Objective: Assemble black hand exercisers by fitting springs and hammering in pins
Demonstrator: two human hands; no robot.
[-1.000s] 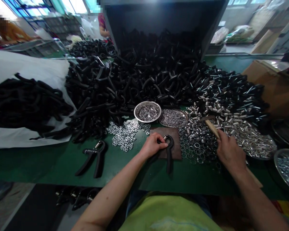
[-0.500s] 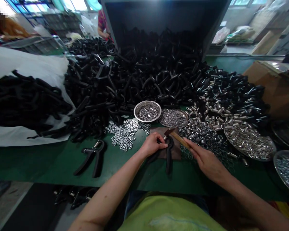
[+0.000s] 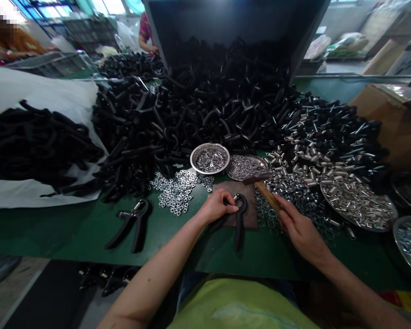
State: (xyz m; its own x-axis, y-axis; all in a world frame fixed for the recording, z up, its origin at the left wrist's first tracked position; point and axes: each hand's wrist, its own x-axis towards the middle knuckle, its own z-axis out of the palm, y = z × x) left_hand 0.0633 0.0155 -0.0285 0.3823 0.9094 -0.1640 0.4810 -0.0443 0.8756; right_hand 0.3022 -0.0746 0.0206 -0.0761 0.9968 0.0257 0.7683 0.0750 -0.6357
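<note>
My left hand (image 3: 220, 205) is closed on a black hand grip exerciser (image 3: 239, 226), pinching near its coiled top. The exerciser lies partly on a brown square pad (image 3: 251, 214), one handle pointing toward me and the other mostly hidden beneath my hand. In my right hand (image 3: 299, 230) is a hammer (image 3: 269, 194), its wooden handle gripped and its dark head raised to the right of the exerciser, apart from it. A second hand grip exerciser (image 3: 134, 225) with a spring across its top rests to the left on the green table (image 3: 71, 228).
Behind the hands stand a metal bowl (image 3: 192, 161) and a plate (image 3: 266, 168) of small metal parts. Nuts (image 3: 178, 192) lie in a heap at left. Springs (image 3: 303, 157) and a plate of pins (image 3: 359, 201) are right. Black handles (image 3: 192, 114) pile up behind; two people work farther back.
My right hand and the hammer have moved right, so the hammer head has come away from the exerciser's top. My left hand stays on the exerciser.
</note>
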